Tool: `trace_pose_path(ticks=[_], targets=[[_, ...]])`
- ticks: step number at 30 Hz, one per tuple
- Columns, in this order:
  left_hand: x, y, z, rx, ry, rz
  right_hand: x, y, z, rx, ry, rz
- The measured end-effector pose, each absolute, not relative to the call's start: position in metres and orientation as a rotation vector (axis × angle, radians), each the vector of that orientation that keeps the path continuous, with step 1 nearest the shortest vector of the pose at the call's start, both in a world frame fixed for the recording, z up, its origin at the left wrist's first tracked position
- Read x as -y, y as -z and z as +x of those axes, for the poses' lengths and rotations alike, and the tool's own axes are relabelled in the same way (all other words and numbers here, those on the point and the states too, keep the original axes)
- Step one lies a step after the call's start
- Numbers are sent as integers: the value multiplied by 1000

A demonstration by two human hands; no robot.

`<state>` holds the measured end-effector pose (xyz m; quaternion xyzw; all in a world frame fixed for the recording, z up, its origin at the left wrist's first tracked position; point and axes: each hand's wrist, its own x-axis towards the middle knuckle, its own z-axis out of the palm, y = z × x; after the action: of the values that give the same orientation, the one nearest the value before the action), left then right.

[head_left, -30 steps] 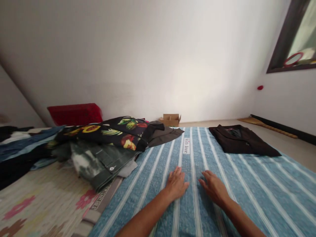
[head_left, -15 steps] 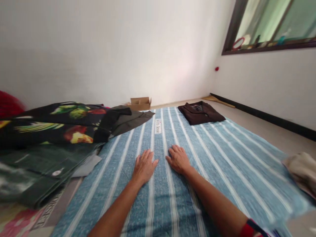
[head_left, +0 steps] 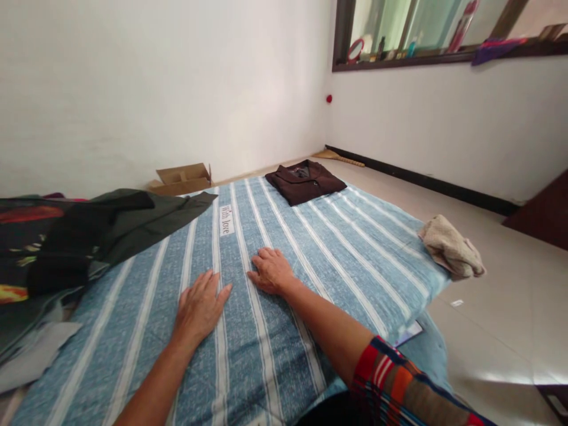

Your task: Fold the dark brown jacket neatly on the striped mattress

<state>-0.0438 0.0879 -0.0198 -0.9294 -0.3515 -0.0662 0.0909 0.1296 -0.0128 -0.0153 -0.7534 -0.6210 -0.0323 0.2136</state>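
Note:
Both hands rest on a blue cloth with white stripes, spread over a low flat surface. My left hand lies palm down with its fingers stretched out, holding nothing. To its right, my right hand also lies palm down on the cloth, fingers apart and slightly bent. Beyond the hands, a white patch printed "With love" shows on the cloth. A folded dark brown garment with a collar lies at the far edge.
Dark clothes, one with a colourful print, are heaped at the left. An open cardboard box stands by the wall. A crumpled beige cloth hangs at the right corner. A broom lies on the tiled floor.
The view has swung to the right, so the clothes heap slides leftward and more floor shows. Both hands stay flat on the striped cloth in nearly the same place.

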Motion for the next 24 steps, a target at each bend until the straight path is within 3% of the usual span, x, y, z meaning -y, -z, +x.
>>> trace_pose_path(ticks=[24], targets=[[-58,13,-54,1214,291,-2849,24,27,120,1712,-8,-2022]])
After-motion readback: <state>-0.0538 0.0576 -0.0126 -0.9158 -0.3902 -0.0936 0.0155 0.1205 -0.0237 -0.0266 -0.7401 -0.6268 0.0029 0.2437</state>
